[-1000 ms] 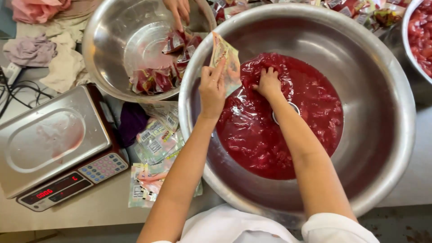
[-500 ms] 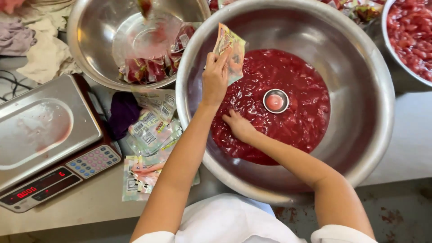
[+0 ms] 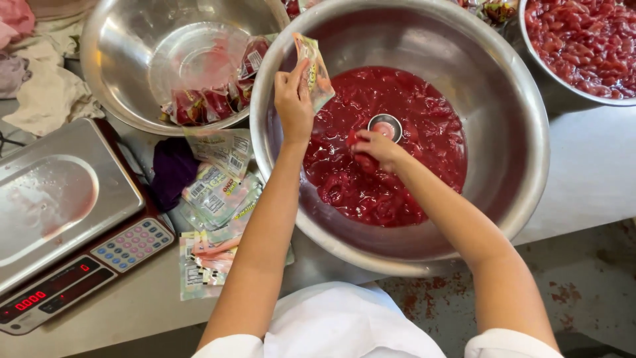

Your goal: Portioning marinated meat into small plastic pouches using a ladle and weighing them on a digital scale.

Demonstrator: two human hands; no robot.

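Seen from above, a person stands at a grey worktop [image 3: 583,172] before a large steel bowl [image 3: 503,86] holding a pool of wet red fruit pieces [image 3: 391,179]. The left hand [image 3: 293,99] is raised over the bowl's near-left rim, its fingers pinched on a small printed pouch [image 3: 314,71], which stands upright above the red mix. The right hand [image 3: 372,149] sits low in the bowl, its fingers curled around a clump of the red pieces, just beside a small round metal cup [image 3: 385,126] resting in the mix. To the left, a second steel bowl [image 3: 132,40] holds filled pouches [image 3: 212,99]. Empty pouches [image 3: 215,192] lie scattered on the worktop between the bowls and a digital scale [image 3: 59,212].
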